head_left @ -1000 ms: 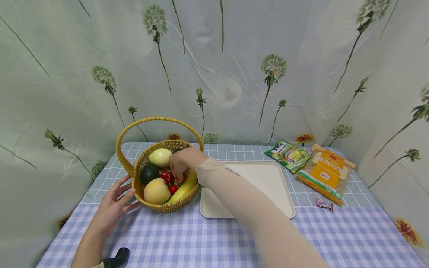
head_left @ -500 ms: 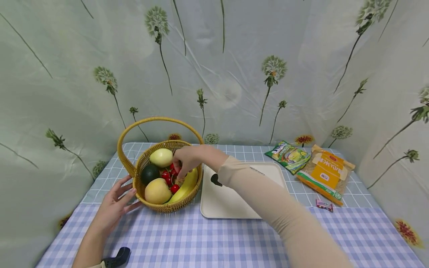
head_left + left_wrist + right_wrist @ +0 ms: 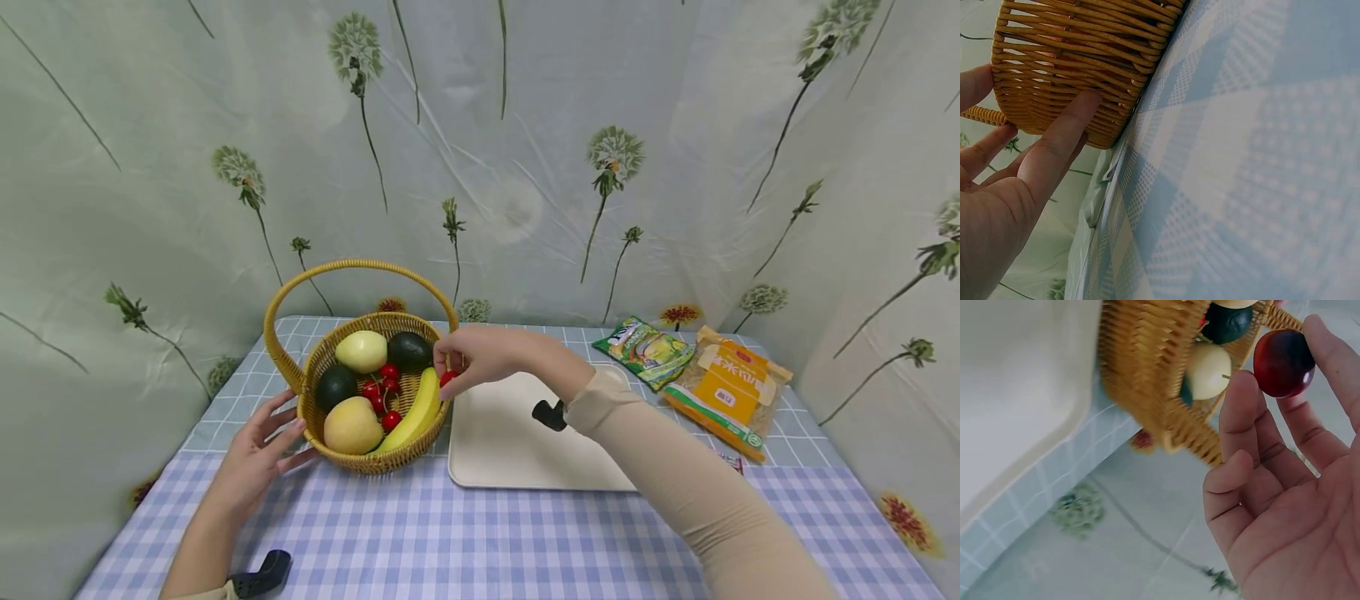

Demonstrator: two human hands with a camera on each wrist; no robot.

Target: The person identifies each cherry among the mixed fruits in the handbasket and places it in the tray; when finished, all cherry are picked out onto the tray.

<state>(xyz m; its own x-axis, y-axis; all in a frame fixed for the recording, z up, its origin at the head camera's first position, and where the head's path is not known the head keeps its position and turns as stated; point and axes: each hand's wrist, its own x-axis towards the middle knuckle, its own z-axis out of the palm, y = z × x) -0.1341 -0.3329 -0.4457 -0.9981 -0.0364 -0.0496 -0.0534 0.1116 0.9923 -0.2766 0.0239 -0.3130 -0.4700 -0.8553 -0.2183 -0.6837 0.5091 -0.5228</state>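
Note:
My right hand (image 3: 491, 354) pinches a dark red cherry (image 3: 1282, 365) between thumb and fingertips, just off the right rim of the wicker basket (image 3: 360, 464). No stem shows on it. My left hand (image 3: 253, 458) rests its spread fingers against the basket's left side; in the left wrist view, fingertips touch the woven wall (image 3: 1072, 69). Inside the basket lie a banana (image 3: 416, 417), a yellow-orange round fruit (image 3: 352, 426), a pale yellow-green fruit (image 3: 362, 352), two dark green fruits, one at the back (image 3: 409, 351) and one at the left (image 3: 335, 387), and several red cherries (image 3: 372, 390).
Right of the basket lies a cream tray (image 3: 510, 458), partly under my right forearm. Beyond it are a green packet (image 3: 645, 352), an orange-labelled grain bag (image 3: 727, 387) and a small pink wrapper (image 3: 732, 462), half hidden by the sleeve. A patterned curtain (image 3: 517, 208) stands behind.
My right hand has come up out of the basket and moved right with the cherry, uncovering the dark green fruit at the back. The left hand stays against the basket.

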